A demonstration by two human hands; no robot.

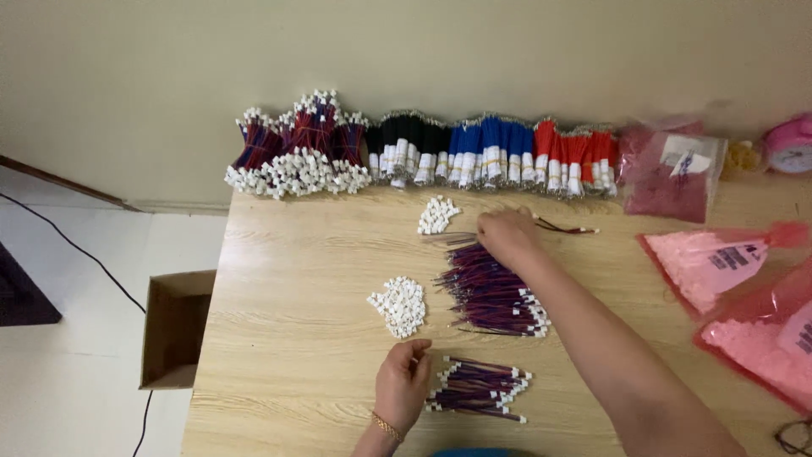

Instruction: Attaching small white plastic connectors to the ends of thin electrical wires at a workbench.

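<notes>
My right hand (506,235) reaches across the wooden table (296,338), fingers curled over the far end of a large pile of red-and-blue wires with white plugs (495,298). A single loose wire (568,227) lies just beyond it. My left hand (402,381), with a gold bracelet at the wrist, rests near the front edge and pinches something small that I cannot make out. Beside it lies a smaller bundle of the same wires (478,389). Two heaps of small white plastic connectors sit on the table, one nearer (399,305) and one farther (437,215).
Bundled wires line the wall: red-blue (296,144), black (410,151), blue (491,152), red (575,161). Pink bags of small parts (710,262) lie at the right. An open cardboard box (173,330) stands on the floor at the left, with a black cable nearby.
</notes>
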